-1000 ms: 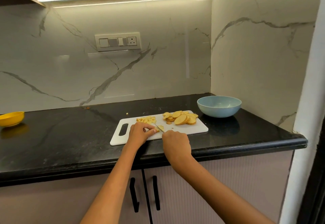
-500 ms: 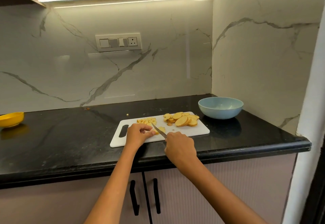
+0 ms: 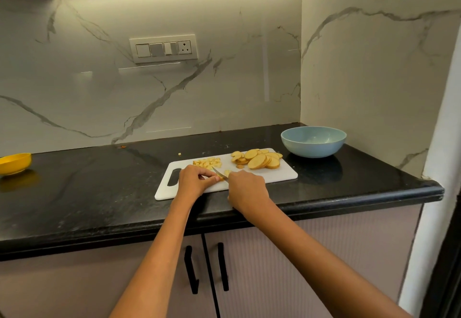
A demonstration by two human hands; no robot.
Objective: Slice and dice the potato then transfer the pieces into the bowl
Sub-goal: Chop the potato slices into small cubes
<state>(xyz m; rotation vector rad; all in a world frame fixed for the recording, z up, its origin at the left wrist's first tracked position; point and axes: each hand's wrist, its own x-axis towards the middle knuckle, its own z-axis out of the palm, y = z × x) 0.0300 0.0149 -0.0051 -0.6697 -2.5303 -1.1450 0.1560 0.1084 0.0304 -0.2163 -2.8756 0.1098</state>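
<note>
A white cutting board [image 3: 282, 175] lies on the black counter. A pile of round potato slices [image 3: 259, 160] sits at its far right, and a heap of diced pieces [image 3: 207, 162] at its far middle. My left hand [image 3: 193, 180] pins a small potato piece [image 3: 221, 179] to the board with its fingertips. My right hand [image 3: 247, 190] grips a knife [image 3: 219, 173] whose blade slants down beside those fingertips. The handle is hidden in my fist. A light blue bowl [image 3: 313, 141] stands empty to the right of the board.
A yellow bowl [image 3: 15, 163] rests at the counter's far left. One stray potato bit [image 3: 179, 154] lies on the counter behind the board. Marble walls close the back and right sides. Cabinet doors with black handles [image 3: 208, 266] are below the counter edge.
The knife blade rose half a second ago and has come down again next to my left fingertips. The camera view has shifted slightly.
</note>
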